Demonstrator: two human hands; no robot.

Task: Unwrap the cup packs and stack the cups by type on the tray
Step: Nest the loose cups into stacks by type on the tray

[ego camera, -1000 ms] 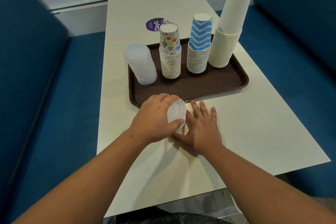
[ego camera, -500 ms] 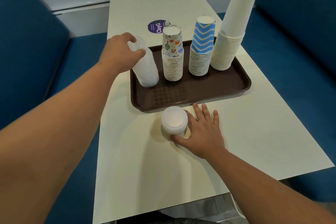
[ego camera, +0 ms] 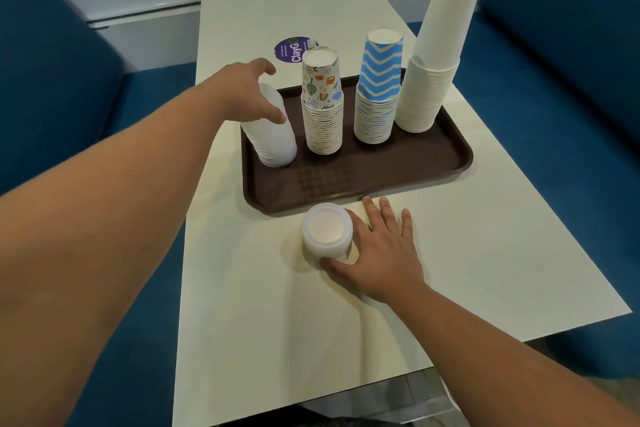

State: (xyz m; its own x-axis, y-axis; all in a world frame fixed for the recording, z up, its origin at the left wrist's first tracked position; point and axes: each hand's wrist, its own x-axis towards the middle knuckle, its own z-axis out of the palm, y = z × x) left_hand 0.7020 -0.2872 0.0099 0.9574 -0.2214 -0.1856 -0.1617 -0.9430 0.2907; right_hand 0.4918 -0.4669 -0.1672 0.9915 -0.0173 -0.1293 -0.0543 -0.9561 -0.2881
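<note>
A brown tray [ego camera: 381, 180] carries four upside-down cup stacks: translucent plastic [ego camera: 277, 142], doodle-print paper [ego camera: 323, 114], blue chevron [ego camera: 377, 90] and tall plain white [ego camera: 433, 62]. My left hand [ego camera: 247, 95] reaches in from the left and holds the top of the translucent stack, thumb on its near side and fingers over the far side. A short stack of translucent cups [ego camera: 327, 232] stands on the table just in front of the tray. My right hand [ego camera: 377, 253] lies flat on the table beside it, thumb touching its base.
The cream table [ego camera: 485, 253] is narrow, with blue bench seats on both sides [ego camera: 69, 80] [ego camera: 571, 80]. A round purple sticker [ego camera: 289, 50] sits on the table behind the tray. A white wall ledge runs across the far end.
My left hand lifted a translucent cup off the short stack and carried it up left onto the tray's translucent stack, where it still holds on. The right hand stayed flat.
</note>
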